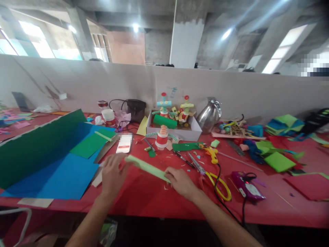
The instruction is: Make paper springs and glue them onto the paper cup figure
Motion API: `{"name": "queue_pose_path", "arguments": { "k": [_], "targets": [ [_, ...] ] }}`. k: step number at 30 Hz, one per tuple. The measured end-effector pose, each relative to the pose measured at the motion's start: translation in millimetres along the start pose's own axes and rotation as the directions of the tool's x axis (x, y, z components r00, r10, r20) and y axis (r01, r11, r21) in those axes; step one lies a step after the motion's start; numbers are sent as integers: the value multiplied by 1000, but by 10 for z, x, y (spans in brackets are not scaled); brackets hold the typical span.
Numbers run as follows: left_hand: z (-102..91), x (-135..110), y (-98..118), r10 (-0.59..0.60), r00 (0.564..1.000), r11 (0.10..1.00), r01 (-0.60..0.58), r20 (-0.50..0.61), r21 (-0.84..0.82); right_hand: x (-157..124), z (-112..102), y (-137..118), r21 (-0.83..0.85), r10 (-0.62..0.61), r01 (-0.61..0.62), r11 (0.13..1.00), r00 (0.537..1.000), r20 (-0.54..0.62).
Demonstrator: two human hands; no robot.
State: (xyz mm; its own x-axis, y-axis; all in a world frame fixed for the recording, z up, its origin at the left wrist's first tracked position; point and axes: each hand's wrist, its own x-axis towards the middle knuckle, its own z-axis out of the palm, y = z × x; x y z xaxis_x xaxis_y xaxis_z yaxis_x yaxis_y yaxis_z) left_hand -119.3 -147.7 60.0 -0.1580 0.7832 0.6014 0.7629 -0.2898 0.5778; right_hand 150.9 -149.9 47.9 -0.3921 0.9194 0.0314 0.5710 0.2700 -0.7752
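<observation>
Between my hands a light green paper strip (pixel 149 167) is stretched at a slant above the red table. My left hand (pixel 114 171) is closed on its left end, slightly blurred. At the strip's lower right end, my right hand (pixel 181 180) pinches it. Just beyond the strip stands a red-and-white paper cup figure (pixel 161 139) with coiled paper arms. Right of my right hand lie scissors (pixel 216 183) with yellow handles. A yellow glue gun (pixel 212 155) rests behind them, near a dark green paper piece (pixel 187 146).
Large blue card (pixel 59 175) and green card (pixel 43 144) cover the left side. A phone (pixel 124 143) lies ahead of my left hand. Behind are a white box (pixel 189 132) of paper figures and a steel jug (pixel 209 116). A purple power socket box (pixel 248 187) with cables sits at right.
</observation>
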Motion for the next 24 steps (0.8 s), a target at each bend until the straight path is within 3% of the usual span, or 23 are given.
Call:
{"name": "queue_pose_path", "arguments": {
  "k": [1, 2, 3, 4, 6, 7, 9, 11, 18, 24],
  "targets": [
    [53, 14, 85, -141, 981, 985, 127, -129, -117, 17, 6, 12, 81, 16, -13, 997, 999, -38],
    [125, 11, 175, -304, 937, 928, 250, -172, -277, 40, 18, 22, 166, 26, -15, 986, 998, -64],
    [210, -8, 268, -442, 894, 820, 366, -79, -440, 65, 36, 27, 248, 31, -9, 969, 996, -85],
    [306, -39, 359, -518, 850, 673, 475, 98, -567, 91, 59, 25, 315, 29, 4, 949, 995, -101],
    [500, -117, 524, -491, 738, 362, 657, 463, -662, 136, 116, 11, 394, 16, 31, 918, 993, -117],
    [586, -153, 590, -459, 691, 233, 700, 558, -675, 153, 146, 2, 409, 12, 39, 912, 992, -122],
    [716, -198, 678, -459, 650, 69, 706, 606, -705, 176, 198, -7, 426, 18, 36, 904, 992, -122],
    [784, -206, 697, -478, 635, 7, 694, 607, -720, 191, 228, 2, 458, 45, 6, 889, 994, -100],
    [772, -113, 534, -474, 606, -61, 702, 640, -710, 218, 224, 8, 556, 105, -107, 824, 994, 36],
    [745, -32, 443, -504, 586, -69, 704, 634, -707, 144, 197, -97, 560, 124, -167, 812, 986, 115]
  ]
}}
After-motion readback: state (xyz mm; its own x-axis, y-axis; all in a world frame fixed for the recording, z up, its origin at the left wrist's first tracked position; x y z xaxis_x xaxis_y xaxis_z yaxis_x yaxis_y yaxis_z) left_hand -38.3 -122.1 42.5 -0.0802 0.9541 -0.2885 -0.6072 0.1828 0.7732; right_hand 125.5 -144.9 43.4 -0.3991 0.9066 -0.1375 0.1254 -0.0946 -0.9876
